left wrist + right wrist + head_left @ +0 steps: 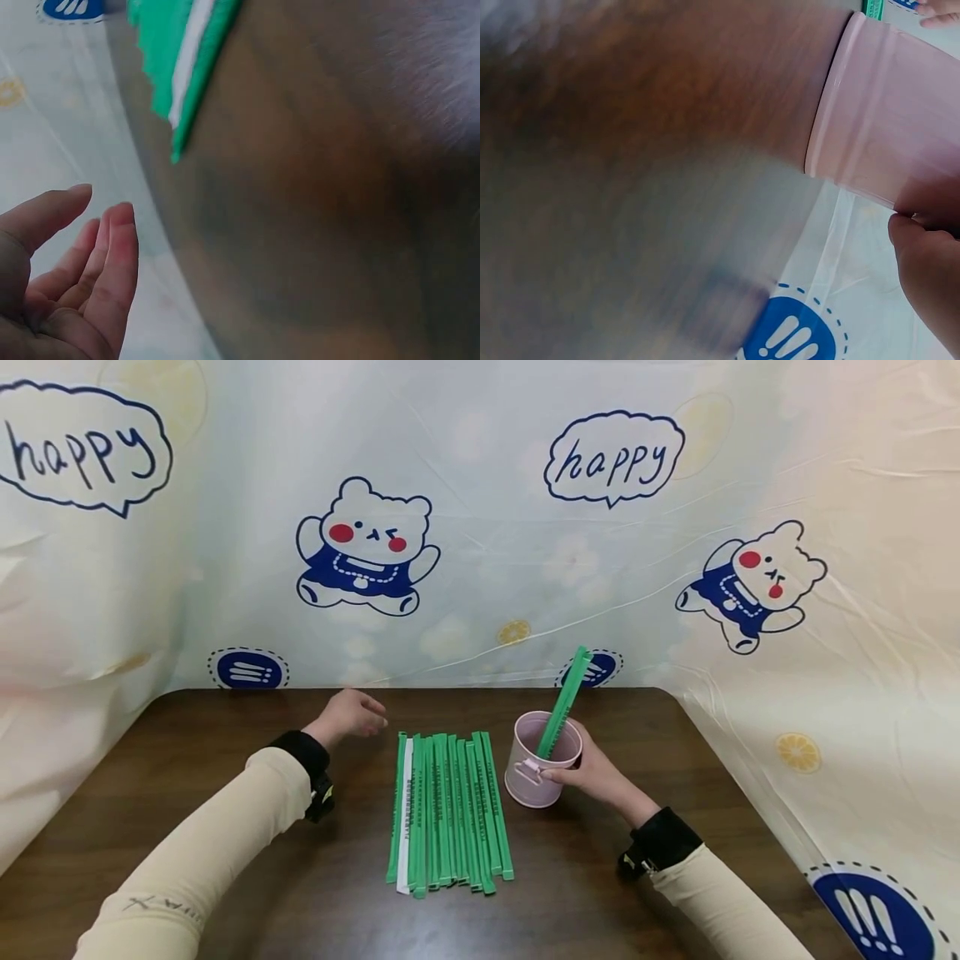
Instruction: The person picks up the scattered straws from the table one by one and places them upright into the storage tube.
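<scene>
My right hand (600, 777) grips a small pink metal bucket (531, 785) by its right side, thumb in front near the handle lug. The fingers behind the bucket are hidden. Inside it a green slim packet (566, 702) leans to the right, its upper end above the rim. Left of the bucket lies a row of several long, slim green packets (450, 810) with dark print, and one white packet (406, 818) among them. My left hand (348, 714) hovers beyond the row's upper left, fingers loosely bent and holding nothing; the left wrist view shows the palm (75, 300) bare.
The brown wooden table (315, 893) has rounded far corners. A pale printed cloth (480, 460) with bears and "happy" bubbles hangs behind it and down both sides. The bucket stands on the right half of the table.
</scene>
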`<act>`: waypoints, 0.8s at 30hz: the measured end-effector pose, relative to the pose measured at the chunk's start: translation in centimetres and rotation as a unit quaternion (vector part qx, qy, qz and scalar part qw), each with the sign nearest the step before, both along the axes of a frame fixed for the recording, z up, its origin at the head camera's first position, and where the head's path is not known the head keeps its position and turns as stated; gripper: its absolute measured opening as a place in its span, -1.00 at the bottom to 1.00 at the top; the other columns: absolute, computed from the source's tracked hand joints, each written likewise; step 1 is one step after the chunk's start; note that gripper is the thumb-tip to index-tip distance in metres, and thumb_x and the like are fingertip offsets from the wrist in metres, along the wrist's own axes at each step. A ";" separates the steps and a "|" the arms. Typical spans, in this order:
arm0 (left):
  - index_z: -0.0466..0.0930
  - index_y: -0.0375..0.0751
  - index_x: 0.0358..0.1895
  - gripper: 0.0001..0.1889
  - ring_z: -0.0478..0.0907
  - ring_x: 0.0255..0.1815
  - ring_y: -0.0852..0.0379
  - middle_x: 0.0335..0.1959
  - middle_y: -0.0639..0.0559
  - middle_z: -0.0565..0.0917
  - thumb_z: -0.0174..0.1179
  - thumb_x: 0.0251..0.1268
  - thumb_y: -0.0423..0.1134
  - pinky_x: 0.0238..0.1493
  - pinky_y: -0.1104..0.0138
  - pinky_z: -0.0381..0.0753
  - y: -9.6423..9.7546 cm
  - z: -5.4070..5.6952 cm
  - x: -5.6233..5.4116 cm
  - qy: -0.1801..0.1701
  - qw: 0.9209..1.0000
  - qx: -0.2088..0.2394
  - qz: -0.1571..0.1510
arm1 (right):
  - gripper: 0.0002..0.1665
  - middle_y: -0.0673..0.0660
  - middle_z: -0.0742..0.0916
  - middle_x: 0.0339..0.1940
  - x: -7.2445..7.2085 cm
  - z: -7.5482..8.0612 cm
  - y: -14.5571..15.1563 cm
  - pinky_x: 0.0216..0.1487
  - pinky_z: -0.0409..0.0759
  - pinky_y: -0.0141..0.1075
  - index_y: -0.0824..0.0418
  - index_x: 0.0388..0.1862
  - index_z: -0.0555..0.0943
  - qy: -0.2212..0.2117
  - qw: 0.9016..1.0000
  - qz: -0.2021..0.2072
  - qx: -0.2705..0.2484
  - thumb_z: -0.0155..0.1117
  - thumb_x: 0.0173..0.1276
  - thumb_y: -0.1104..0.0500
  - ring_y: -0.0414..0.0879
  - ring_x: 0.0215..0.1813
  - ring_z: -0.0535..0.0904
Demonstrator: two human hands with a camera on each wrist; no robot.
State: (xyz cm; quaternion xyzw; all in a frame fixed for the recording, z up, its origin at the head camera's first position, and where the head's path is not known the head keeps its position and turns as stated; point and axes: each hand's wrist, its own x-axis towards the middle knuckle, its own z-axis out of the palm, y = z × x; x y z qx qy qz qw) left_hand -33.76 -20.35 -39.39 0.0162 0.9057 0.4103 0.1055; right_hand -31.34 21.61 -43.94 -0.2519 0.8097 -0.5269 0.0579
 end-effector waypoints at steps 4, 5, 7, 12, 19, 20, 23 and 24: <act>0.55 -0.58 0.20 -0.61 0.73 -0.20 0.04 -0.06 -0.37 0.73 0.22 0.42 -0.37 0.04 0.11 0.78 0.3 -1.3 0.1 -0.023 1.000 0.019 0.009 | 0.12 0.46 0.40 0.46 -0.1 0.1 0.0 0.40 0.49 -0.11 0.37 0.57 0.05 0.002 1.000 -0.005 0.009 0.54 0.22 0.18 0.31 0.41 0.42; 0.56 -0.58 0.19 -0.61 0.73 -0.23 0.06 -0.07 -0.36 0.73 0.23 0.41 -0.38 0.00 0.14 0.79 0.4 -1.6 0.2 -0.025 0.999 0.022 0.013 | 0.12 0.46 0.40 0.46 -0.1 0.0 0.0 0.40 0.50 -0.12 0.37 0.57 0.05 0.002 1.000 -0.007 0.010 0.53 0.22 0.19 0.30 0.42 0.43; 0.58 -0.58 0.16 -0.62 0.71 -0.29 0.12 -0.10 -0.33 0.74 0.24 0.40 -0.38 -0.07 0.19 0.80 0.7 -2.3 0.2 -0.029 0.999 0.022 0.018 | 0.11 0.46 0.40 0.46 -0.1 -0.1 0.0 0.40 0.50 -0.10 0.37 0.57 0.04 0.001 1.000 -0.011 0.014 0.52 0.23 0.20 0.31 0.42 0.42; 0.64 -0.56 0.09 -0.66 0.67 -0.40 0.17 -0.15 -0.28 0.74 0.26 0.37 -0.37 -0.22 0.29 0.78 1.5 -3.4 0.6 -0.041 0.999 0.024 0.024 | 0.12 0.46 0.37 0.47 0.0 -0.1 0.0 0.45 0.46 0.10 0.37 0.58 0.02 -0.010 1.000 -0.012 0.014 0.51 0.24 0.21 0.33 0.45 0.39; 0.68 -0.56 0.01 -0.70 0.65 -0.48 0.20 -0.21 -0.27 0.76 0.29 0.35 -0.35 -0.34 0.35 0.74 2.0 -4.4 0.8 -0.034 0.999 0.018 0.022 | 0.13 0.45 0.36 0.48 0.3 0.1 0.0 0.46 0.42 0.21 0.35 0.58 0.01 -0.016 1.000 -0.007 0.006 0.52 0.24 0.17 0.35 0.46 0.36; 0.69 -0.56 -0.01 -0.71 0.64 -0.49 0.20 -0.22 -0.28 0.76 0.29 0.35 -0.35 -0.35 0.35 0.74 2.0 -4.6 0.8 -0.031 0.999 0.013 0.020 | 0.13 0.45 0.36 0.48 0.3 0.1 0.1 0.46 0.42 0.22 0.35 0.58 0.02 -0.014 1.000 -0.007 0.005 0.52 0.24 0.17 0.36 0.46 0.36; 0.71 -0.52 -0.09 -0.75 0.63 -0.52 0.20 -0.26 -0.24 0.75 0.33 0.32 -0.34 -0.38 0.35 0.74 2.2 -5.0 0.6 -0.021 0.999 0.003 0.023 | 0.13 0.46 0.36 0.48 0.2 0.1 0.0 0.46 0.43 0.22 0.34 0.58 0.02 -0.014 1.000 -0.007 0.002 0.52 0.23 0.17 0.35 0.45 0.37; 0.71 -0.51 -0.12 -0.77 0.62 -0.53 0.20 -0.27 -0.24 0.75 0.33 0.31 -0.34 -0.38 0.34 0.74 2.3 -5.1 0.6 -0.016 1.000 -0.001 0.022 | 0.12 0.46 0.36 0.48 0.2 0.1 0.0 0.46 0.43 0.22 0.34 0.58 0.02 -0.014 1.000 -0.007 0.004 0.52 0.23 0.18 0.35 0.45 0.37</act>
